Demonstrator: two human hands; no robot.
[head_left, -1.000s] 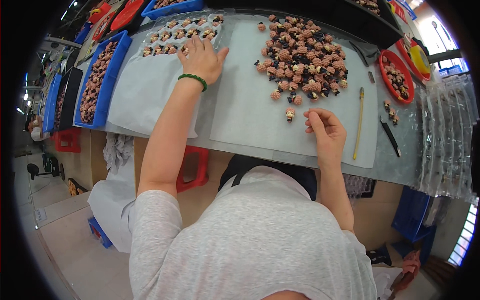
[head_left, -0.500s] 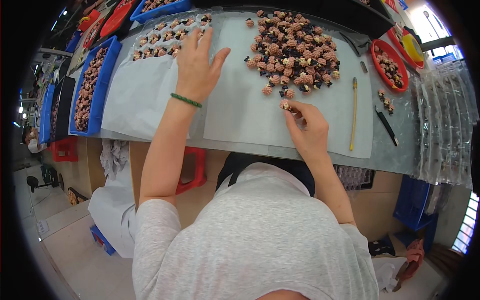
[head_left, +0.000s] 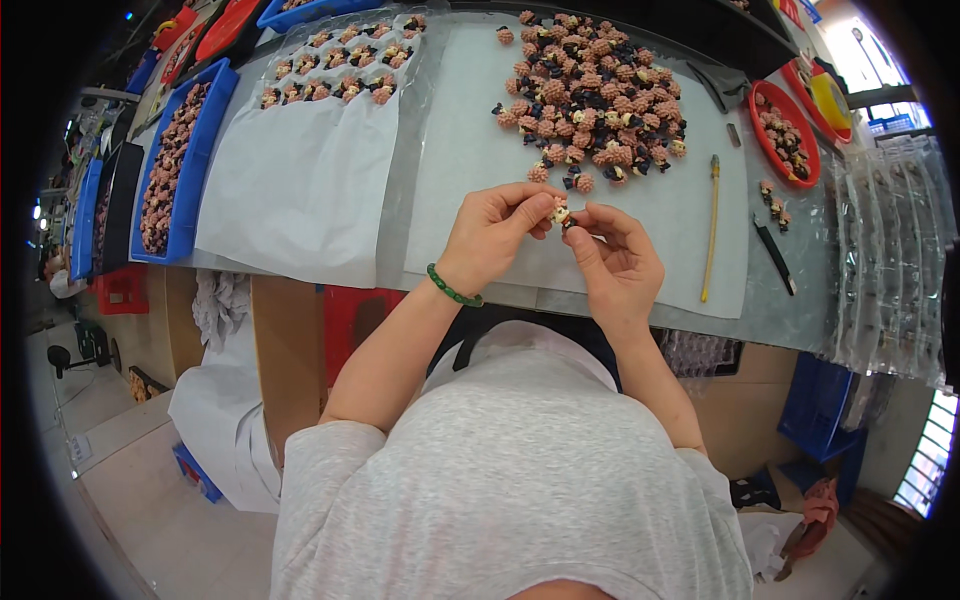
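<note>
A small piece point(head_left: 562, 213), mostly hidden by fingertips, is pinched between the left hand point(head_left: 492, 236) and right hand point(head_left: 615, 262) at frame centre; its detail cannot be made out. A grey mat point(head_left: 470, 150) covers the table. Knobbly pink-and-dark pieces are heaped in a pile point(head_left: 590, 90) above. A blue tray point(head_left: 185, 160) is seen upper left.

Both forearms converge from below. Left hand point(head_left: 492, 232) and right hand point(head_left: 617, 262) meet fingertip to fingertip, fingers curled in a pinch, wrists slightly bent inward.
</note>
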